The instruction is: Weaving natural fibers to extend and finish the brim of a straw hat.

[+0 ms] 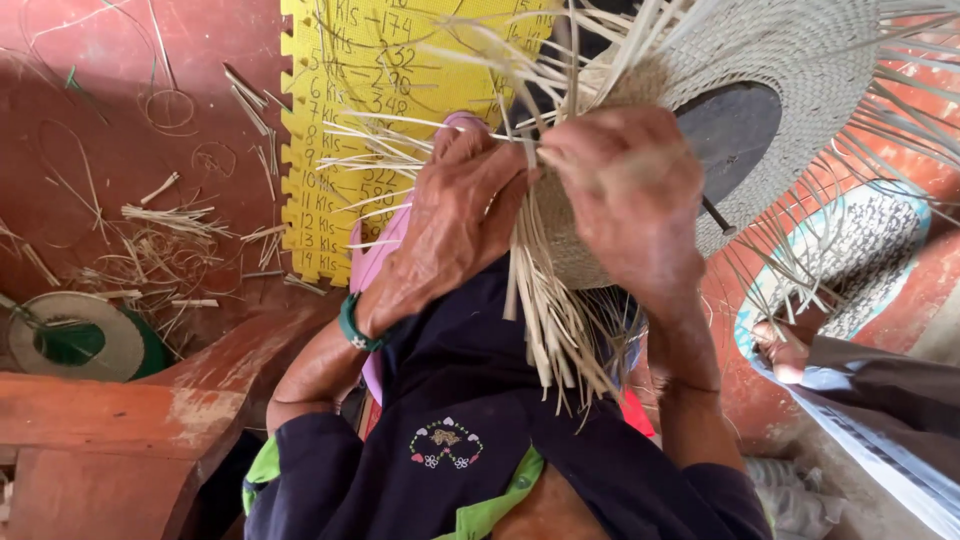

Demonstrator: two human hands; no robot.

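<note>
Head view, looking down at the lap. Nearest the camera: dark-sleeved forearms over a dark garment with green trim; a green band circles the left wrist. Left hand [455, 225] is curled closed, pinching a few straw strands [395, 150] at the edge of the weave. Right hand [625, 205] is cupped closed over the rim of the hat [790, 60], its fingertips hidden behind the straw, so how many strands it grips cannot be told. The hat, a half-woven straw piece, sits between and just beyond both hands on a dark round form [730, 125]; loose ends [555, 330] hang down into the lap and others fan outward.

Judged risks: the thin, dry strands may snap or split if bent sharply at the pinch; a slackened grip by either hand could let the last crossings loosen; the crowded free ends may tangle or be picked in the wrong order.

Surroundings: wooden bench edge [130, 400] at lower left; a round woven disc [75, 335] and straw offcuts [165, 245] on the red floor [100, 100]; a yellow foam mat [400, 60] under the fanned strands; at right, a patterned mat [870, 240] and another person's foot [785, 350]. The fanned ends screen much of the hat's rim.
</note>
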